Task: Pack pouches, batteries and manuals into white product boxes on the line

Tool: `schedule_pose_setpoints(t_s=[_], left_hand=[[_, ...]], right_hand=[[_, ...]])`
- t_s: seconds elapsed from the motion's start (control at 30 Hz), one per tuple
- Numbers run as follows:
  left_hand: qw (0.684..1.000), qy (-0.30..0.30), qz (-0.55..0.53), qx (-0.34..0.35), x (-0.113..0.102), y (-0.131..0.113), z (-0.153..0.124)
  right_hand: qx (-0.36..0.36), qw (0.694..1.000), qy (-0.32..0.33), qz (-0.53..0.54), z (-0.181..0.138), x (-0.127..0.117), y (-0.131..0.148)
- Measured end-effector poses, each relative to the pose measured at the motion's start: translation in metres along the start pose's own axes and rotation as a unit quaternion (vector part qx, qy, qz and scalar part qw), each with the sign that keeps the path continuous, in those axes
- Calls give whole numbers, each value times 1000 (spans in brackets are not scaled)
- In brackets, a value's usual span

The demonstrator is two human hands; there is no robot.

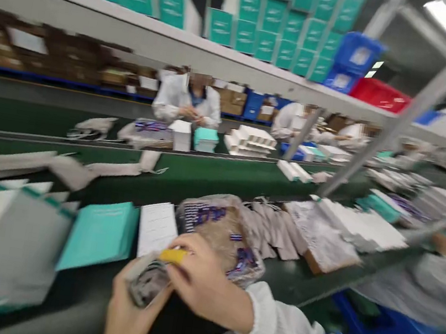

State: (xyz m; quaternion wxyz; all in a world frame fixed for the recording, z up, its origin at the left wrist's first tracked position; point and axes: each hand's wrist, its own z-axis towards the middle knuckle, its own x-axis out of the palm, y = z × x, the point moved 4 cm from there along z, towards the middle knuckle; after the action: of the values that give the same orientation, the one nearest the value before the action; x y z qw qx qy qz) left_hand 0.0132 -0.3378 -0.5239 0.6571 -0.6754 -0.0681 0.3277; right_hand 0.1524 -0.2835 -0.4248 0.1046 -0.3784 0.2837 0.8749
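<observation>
In the lower middle, my left hand [130,309] is wrapped round a small open white box [146,285], whose open end faces me. Something grey fills the opening; blur hides what it is. My right hand [209,285] pinches a small flat yellow piece [173,255] at the box's upper edge. Whether the yellow piece is inside or only touching the rim, I cannot tell. Just beyond my hands lie a stack of white printed leaflets [157,230] and a plastic-lined tray [252,269] with small dark blue packets.
Teal booklets [100,232] and large white boxes [7,235] stand at left. Grey pouches [274,230] lie right of the tray, before white cartons [361,224]. A slanted metal post [407,113] rises at right. Co-workers in white coats [189,98] sit across the green belt [204,178].
</observation>
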Motion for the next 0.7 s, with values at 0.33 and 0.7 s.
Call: schedule_pose_setpoints(t_s=[0.33,0.7], left_hand=[[992,52,19,111,10,-11,1],[962,11,83,260,21,-22,-1]], right_hand=[[-10,996,-15,-83,3,16,-1],[-40,986,70,-146,8,14,-12]])
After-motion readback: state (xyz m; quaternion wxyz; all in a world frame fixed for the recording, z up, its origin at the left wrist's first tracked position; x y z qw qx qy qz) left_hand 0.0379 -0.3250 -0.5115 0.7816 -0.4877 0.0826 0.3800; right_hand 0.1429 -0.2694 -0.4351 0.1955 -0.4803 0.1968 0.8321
